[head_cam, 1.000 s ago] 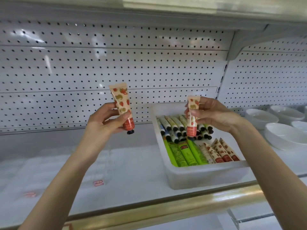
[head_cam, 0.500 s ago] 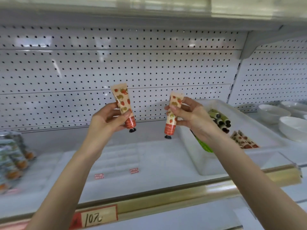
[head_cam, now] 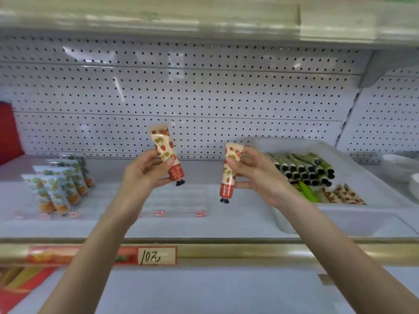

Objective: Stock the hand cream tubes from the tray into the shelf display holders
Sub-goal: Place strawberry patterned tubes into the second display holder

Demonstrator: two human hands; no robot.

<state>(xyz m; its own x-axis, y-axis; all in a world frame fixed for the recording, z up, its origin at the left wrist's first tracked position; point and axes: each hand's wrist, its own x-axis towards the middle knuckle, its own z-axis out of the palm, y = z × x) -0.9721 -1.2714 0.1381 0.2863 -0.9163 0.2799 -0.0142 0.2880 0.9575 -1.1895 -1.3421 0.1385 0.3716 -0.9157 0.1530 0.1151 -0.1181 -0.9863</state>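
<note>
Two hands are raised above the front edge of the shelf (head_cam: 238,225): my left hand (head_cam: 145,175) pinches one strawberry tube (head_cam: 166,152) between thumb and curled fingers, cap down and leaning, while my right hand (head_cam: 256,175) grips a second strawberry tube (head_cam: 229,177) upright, cap down, just left of the tray (head_cam: 328,223). Beyond them, mid-shelf, lie the clear display holders (head_cam: 179,198) — I'd lower each tube cap-first into its own slot, print facing forward, matching the stocked tubes (head_cam: 59,186) at the left end.

price tag (head_cam: 157,256) on shelf rail (head_cam: 249,251) | reads "10元"
</note>
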